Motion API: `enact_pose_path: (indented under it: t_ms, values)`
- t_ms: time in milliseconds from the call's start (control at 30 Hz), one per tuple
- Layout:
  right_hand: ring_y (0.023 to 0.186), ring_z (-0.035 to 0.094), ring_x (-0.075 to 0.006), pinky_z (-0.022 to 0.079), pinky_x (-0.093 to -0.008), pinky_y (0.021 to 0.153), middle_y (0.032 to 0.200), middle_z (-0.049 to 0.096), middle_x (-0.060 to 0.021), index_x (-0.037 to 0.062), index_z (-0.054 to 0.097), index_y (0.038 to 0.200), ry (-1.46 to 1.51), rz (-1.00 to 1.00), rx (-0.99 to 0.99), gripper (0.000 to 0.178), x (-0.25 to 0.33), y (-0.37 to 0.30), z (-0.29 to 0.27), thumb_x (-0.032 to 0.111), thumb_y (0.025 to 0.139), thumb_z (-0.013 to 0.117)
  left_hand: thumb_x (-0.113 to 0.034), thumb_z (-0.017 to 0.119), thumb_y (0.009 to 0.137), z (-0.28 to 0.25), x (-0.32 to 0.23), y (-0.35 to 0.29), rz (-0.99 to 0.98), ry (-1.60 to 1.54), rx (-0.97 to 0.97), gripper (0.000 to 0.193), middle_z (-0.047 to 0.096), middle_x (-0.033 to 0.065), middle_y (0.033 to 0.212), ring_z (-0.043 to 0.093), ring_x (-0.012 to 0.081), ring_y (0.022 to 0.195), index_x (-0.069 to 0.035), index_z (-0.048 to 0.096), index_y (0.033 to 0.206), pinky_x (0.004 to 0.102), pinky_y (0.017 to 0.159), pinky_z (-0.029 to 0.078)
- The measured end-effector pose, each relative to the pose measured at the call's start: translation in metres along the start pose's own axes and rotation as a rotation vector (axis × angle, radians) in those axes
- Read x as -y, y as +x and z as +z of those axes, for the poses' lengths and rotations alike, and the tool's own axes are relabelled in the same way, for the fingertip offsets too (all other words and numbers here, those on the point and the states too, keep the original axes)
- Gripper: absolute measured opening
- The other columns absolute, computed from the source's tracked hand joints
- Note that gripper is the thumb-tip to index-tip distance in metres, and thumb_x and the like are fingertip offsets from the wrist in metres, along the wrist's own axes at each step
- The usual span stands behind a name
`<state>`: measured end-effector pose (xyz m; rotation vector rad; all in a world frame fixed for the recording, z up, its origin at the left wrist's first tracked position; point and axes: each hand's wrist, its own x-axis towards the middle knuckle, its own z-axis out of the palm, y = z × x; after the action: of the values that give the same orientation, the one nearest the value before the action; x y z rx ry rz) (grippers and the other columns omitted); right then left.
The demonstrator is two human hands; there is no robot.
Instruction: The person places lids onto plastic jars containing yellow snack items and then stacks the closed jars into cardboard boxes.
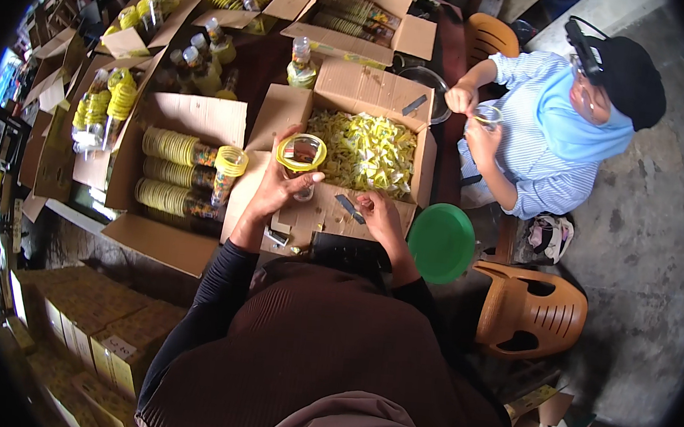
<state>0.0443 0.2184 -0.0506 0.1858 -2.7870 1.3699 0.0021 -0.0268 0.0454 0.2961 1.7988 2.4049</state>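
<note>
My left hand point(281, 186) is closed around a clear plastic cup with a yellow rim point(301, 152), held over the near flap of a cardboard box point(368, 87). Yellow and white wrapped pieces point(363, 149) fill that box. To the right, my right hand point(383, 220) hovers low over the same flap, its fingertips pinched together; whatever they hold, if anything, is too small to make out. Beside those fingertips lies a dark grey strip point(347, 207). A single filled cup point(228, 174) stands left of my left hand.
At left an open carton point(194, 105) holds stacked yellow-rimmed cups. Another carton point(357, 22) of cups stands at the back. A green round lid point(442, 243) sits on the right, near an orange plastic chair point(533, 313). A co-worker point(533, 136) sits across, handling a cup.
</note>
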Motion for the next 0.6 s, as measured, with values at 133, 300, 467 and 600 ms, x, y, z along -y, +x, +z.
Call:
enact_pose_path:
  t_ms: [133,300,467,600]
  values:
    - [0.083,0.060,-0.0319,0.049,-0.0405,0.072,0.091,0.056,-0.0110,0.0058,0.062,0.091,-0.229,-0.013,-0.005,0.023,0.005,-0.019,-0.005,0.006,0.072,0.074,-0.008,0.077,0.079,-0.012,-0.001,-0.018,-0.066,-0.001,-0.104,0.083,0.056,0.0029,0.106,0.054,0.0120,0.101,-0.008,0.027,0.144,0.0264,0.091,0.043]
    - [0.080,0.059,-0.0321,0.048,-0.0406,0.069,0.087,0.056,-0.0115,0.0056,0.062,0.088,-0.323,-0.120,0.043,0.017,-0.020,-0.015,-0.005,0.002,0.073,0.071,-0.008,0.077,0.079,-0.024,0.007,-0.041,-0.121,0.029,-0.195,0.081,0.057,0.0016,0.104,0.055,0.0108,0.100,-0.005,0.028,0.143,0.0266,0.091,0.043]
    - [0.075,0.060,-0.0263,0.049,-0.0356,0.064,0.089,0.058,-0.0110,0.0054,0.061,0.088,0.050,-0.042,-0.059,0.020,-0.048,0.006,-0.003,-0.009,0.074,0.062,-0.008,0.078,0.078,-0.020,0.004,-0.055,-0.119,0.063,-0.257,0.082,0.057,0.0026,0.103,0.054,0.0112,0.100,-0.005,0.029,0.143,0.0256,0.088,0.045]
    - [0.083,0.062,-0.0309,0.050,-0.0394,0.070,0.095,0.059,-0.0115,0.0068,0.061,0.103,-0.102,-0.063,-0.269,0.032,-0.011,0.025,-0.011,-0.008,0.076,0.061,-0.005,0.077,0.077,-0.026,0.009,-0.067,-0.068,0.105,-0.303,0.082,0.056,0.0038,0.102,0.054,0.0109,0.096,-0.003,0.028,0.143,0.0244,0.083,0.047]
